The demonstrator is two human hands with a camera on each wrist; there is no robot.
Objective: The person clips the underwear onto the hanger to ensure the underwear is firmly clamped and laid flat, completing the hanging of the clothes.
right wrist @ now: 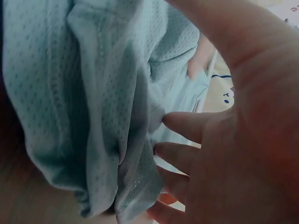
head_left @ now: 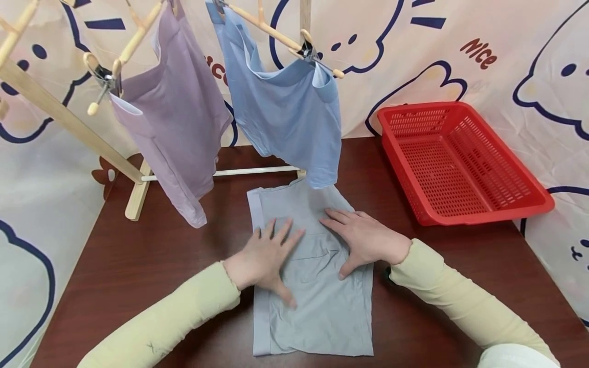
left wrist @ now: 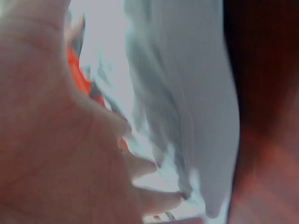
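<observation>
Spread lengthwise on the table is a pair of grey-green shorts (head_left: 317,306), with a paler waistband strip along its left edge and small wrinkles near the middle. My left hand (head_left: 267,258) rests on its left side, fingers spread. On the other side my right hand (head_left: 363,237) touches the cloth, its fingers stretched out and thumb apart. The left wrist view shows the palm (left wrist: 60,126) beside the pale band (left wrist: 196,102). In the right wrist view fingertips (right wrist: 170,149) meet bunched, finely perforated cloth (right wrist: 107,93).
A wooden rack (head_left: 78,125) stands at the back left. From its hangers hang purple shorts (head_left: 179,112) and blue shorts (head_left: 290,112), the blue hem just above the grey-green cloth's far end. A red plastic basket (head_left: 488,217) sits at the back right of the dark brown table (head_left: 152,266).
</observation>
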